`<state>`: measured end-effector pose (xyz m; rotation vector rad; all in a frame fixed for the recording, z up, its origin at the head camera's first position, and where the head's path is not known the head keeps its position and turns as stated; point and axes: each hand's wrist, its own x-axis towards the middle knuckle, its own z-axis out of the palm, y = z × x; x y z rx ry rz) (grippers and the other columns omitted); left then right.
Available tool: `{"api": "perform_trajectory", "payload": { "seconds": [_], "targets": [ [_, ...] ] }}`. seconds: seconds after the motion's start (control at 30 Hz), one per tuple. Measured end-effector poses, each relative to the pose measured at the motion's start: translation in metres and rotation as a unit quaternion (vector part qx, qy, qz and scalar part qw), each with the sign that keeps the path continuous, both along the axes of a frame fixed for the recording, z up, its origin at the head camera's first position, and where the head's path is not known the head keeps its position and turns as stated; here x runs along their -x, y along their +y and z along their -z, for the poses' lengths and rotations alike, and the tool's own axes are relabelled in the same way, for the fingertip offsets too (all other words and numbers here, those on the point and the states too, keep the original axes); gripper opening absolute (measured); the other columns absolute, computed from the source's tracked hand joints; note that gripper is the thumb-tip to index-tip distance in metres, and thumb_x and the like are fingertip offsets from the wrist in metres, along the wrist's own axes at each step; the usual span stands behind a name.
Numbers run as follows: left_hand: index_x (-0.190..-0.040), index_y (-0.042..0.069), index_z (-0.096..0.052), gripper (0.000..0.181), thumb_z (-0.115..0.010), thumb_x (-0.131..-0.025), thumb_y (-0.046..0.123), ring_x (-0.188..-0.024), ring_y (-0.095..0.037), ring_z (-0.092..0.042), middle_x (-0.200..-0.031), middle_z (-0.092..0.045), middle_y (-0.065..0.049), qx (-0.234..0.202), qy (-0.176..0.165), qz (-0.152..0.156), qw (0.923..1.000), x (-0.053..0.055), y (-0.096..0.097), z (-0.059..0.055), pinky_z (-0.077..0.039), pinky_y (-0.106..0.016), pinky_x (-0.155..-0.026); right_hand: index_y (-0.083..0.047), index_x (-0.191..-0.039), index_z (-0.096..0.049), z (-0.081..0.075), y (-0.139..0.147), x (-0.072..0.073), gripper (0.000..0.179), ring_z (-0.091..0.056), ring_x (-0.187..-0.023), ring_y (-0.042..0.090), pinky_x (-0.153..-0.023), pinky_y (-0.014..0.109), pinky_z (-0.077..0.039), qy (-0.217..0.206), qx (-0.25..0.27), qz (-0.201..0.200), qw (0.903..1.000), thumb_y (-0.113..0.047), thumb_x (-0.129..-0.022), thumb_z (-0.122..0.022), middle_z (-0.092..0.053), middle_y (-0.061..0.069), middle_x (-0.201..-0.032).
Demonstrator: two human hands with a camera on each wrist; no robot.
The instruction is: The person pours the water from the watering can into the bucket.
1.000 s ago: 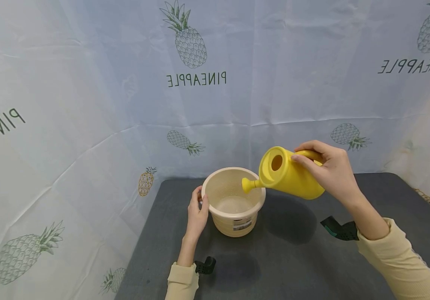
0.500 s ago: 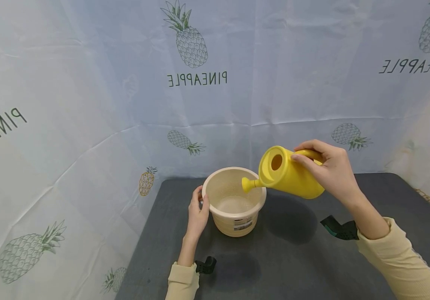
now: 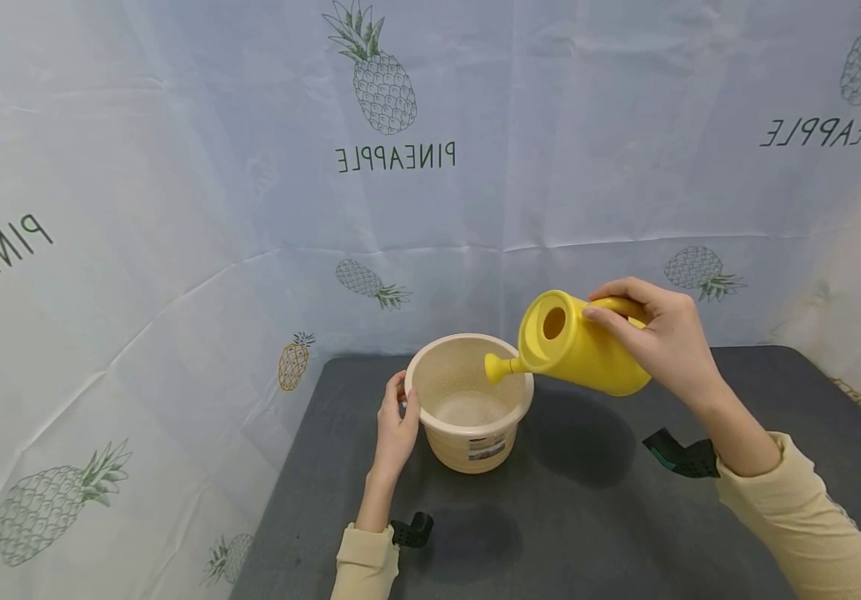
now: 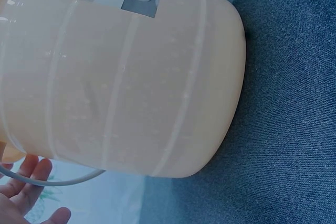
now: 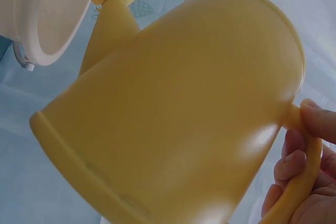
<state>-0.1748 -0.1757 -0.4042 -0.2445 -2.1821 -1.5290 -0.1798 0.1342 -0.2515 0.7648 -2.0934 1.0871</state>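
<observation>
A cream plastic bucket point(image 3: 475, 454) with a printed label stands on the dark table. My left hand point(image 3: 396, 429) holds its left side at the rim, fingers curled in beneath the edge. In the left wrist view, those fingers point(image 4: 39, 171) lie by the bucket's thin wire handle point(image 4: 68, 182). A yellow watering can point(image 3: 583, 346) hangs tilted in the air, and my right hand point(image 3: 663, 337) grips its handle point(image 5: 310, 177), thumb on top. The can's round spout head point(image 3: 498, 369) points left and down over the bucket's mouth. Pale specks or drops show inside the bucket.
The dark table point(image 3: 565, 533) runs out on both sides and toward the front. White curtains point(image 3: 175, 167) with pineapple prints hang behind and to the left and right. A black wrist mount point(image 3: 681, 457) sits on each forearm.
The watering can and the right hand have risen by a hair. The left hand and the bucket hold their places.
</observation>
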Motion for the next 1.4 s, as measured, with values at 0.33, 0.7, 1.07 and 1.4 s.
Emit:
{"api": "perform_trajectory", "payload": {
  "seconds": [0.33,0.7,1.07,1.4],
  "targets": [
    [-0.134,-0.009,-0.037,0.04,-0.043,-0.099,0.009,-0.099,-0.033,-0.049,-0.118,-0.053,-0.029,-0.006,0.002,0.003,1.0,0.0009,-0.0007,0.002,-0.04,-0.04,-0.079,-0.002,-0.093,-0.068,-0.0021,-0.0011,0.0006,0.014,-0.059,-0.077,-0.003,-0.07,0.011,-0.044,0.0,-0.007,0.0,1.0,0.0,-0.079,-0.071,-0.066,0.0,-0.084],
    [-0.134,-0.009,-0.037,0.04,-0.043,-0.099,0.008,-0.099,-0.033,-0.049,-0.119,-0.052,-0.03,-0.005,0.002,0.002,1.0,0.0008,-0.0006,0.0023,-0.041,-0.04,-0.078,-0.005,-0.095,-0.069,-0.0034,-0.0031,0.0,0.018,-0.058,-0.077,-0.004,-0.07,0.011,-0.043,-0.008,-0.006,0.003,0.9999,0.001,-0.078,-0.072,-0.067,0.006,-0.085],
    [-0.133,-0.009,-0.038,0.039,-0.043,-0.099,0.008,-0.099,-0.033,-0.049,-0.118,-0.052,-0.03,-0.004,-0.001,-0.002,1.0,0.0002,0.0001,0.0011,-0.041,-0.043,-0.079,-0.005,-0.095,-0.069,-0.0046,-0.0037,0.0008,0.019,-0.058,-0.078,-0.005,-0.071,0.01,-0.043,-0.011,-0.01,-0.001,0.9999,0.002,-0.078,-0.072,-0.067,0.006,-0.087],
    [-0.133,-0.01,-0.038,0.039,-0.043,-0.098,0.008,-0.099,-0.033,-0.049,-0.118,-0.052,-0.031,-0.002,0.001,-0.005,1.0,-0.0001,0.0009,0.0006,-0.04,-0.04,-0.079,-0.005,-0.095,-0.069,-0.004,-0.004,0.0018,0.019,-0.057,-0.078,-0.005,-0.072,0.01,-0.043,-0.01,-0.016,-0.001,0.9998,0.001,-0.078,-0.072,-0.067,0.005,-0.087]
  ]
}}
